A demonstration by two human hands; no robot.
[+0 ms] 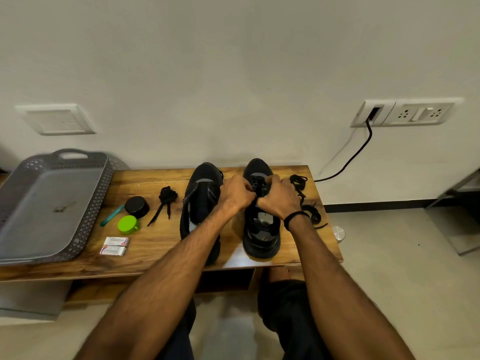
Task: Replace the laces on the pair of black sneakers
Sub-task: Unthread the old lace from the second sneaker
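Note:
Two black sneakers stand on a low wooden table point(155, 237), toes toward the wall. The left sneaker point(201, 201) leans over with its tongue open and shows no lace. Over the lace area of the right sneaker point(261, 229), my left hand point(237, 193) and my right hand point(279, 197) both curl their fingers round its black lace point(257, 184). A bundled black lace point(166, 197) lies left of the shoes. Another loose black lace point(305, 198) trails along the table's right side.
A grey perforated tray point(52, 203) fills the table's left end. Near it lie a black round tin point(137, 206), a green lidded cup point(127, 224), a teal tool point(111, 215) and two small white boxes point(114, 246). A black cable point(355, 154) runs from the wall socket.

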